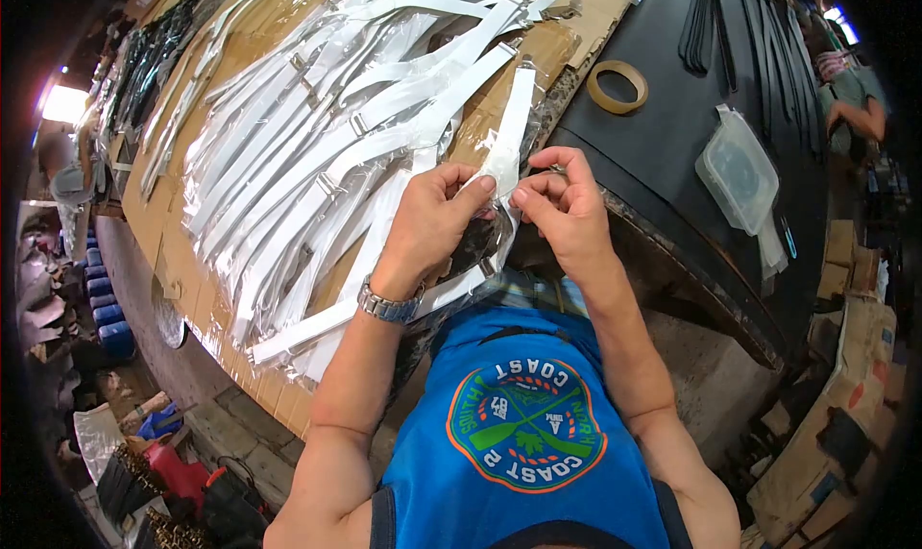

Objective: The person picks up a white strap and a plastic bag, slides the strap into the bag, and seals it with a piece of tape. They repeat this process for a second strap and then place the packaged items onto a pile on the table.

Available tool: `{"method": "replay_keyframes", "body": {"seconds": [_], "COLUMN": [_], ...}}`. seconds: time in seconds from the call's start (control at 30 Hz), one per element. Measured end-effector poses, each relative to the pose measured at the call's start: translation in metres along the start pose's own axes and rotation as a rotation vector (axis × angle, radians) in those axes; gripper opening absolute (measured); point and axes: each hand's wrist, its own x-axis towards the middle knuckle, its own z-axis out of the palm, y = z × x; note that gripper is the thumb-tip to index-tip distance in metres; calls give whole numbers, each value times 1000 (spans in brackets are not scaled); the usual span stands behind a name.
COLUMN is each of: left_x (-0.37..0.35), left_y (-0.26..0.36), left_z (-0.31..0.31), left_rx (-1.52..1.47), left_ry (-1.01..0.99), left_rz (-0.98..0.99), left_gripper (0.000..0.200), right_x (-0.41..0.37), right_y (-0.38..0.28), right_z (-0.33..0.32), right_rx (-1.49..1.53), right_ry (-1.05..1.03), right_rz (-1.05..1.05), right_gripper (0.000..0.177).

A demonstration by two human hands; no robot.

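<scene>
White elastic suspenders (501, 155) hang between my hands at the table's edge, with one strap running up toward the top and another trailing lower left. My left hand (437, 208), with a metal watch at the wrist, pinches the patch where the straps join between thumb and fingers. On the other side of that patch, my right hand (567, 198) has its thumb and index finger pressed together at the strap's edge, its other fingers curled. Whether a small part sits in that pinch is hidden. A metal clip (488, 267) shows on a strap below my hands.
A large pile of white suspenders (279, 155) in clear plastic lies on cardboard (158, 232) to the left. On the black tabletop (663, 150) are a tape roll (618, 87), a clear plastic box (738, 174), a blue pen (788, 237) and black straps (706, 21). Another person (853, 93) is far right.
</scene>
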Motion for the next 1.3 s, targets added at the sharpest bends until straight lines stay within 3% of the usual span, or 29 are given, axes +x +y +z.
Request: {"method": "replay_keyframes", "body": {"seconds": [0.17, 0.4, 0.87, 0.97, 1.07, 1.2, 1.3], "left_x": [-6, -7, -8, -8, -7, -5, -4], "left_y": [-1, -8, -6, -6, -4, -2, -1], "left_z": [3, 9, 10, 10, 6, 3, 2], "left_rx": [76, 166, 135, 156, 97, -53, -148], "left_ry": [14, 131, 137, 149, 102, 95, 53], "left_rz": [25, 147, 147, 145, 87, 41, 25], "left_gripper": [25, 26, 24, 24, 26, 26, 27], "right_x": [4, 2, 0, -2, -4, -16, -18], "right_y": [13, 12, 4, 5, 14, 15, 17], "right_z": [5, 12, 16, 16, 11, 12, 11], "right_rx": [-95, -317, -519, -587, -696, -1081, -1177], "right_ry": [-36, 87, 147, 150, 97, 30, 10], "right_rz": [-66, -127, -187, -302, -490, -584, -590], "right_gripper": [15, 5, 11, 12, 19, 42, 42]}}
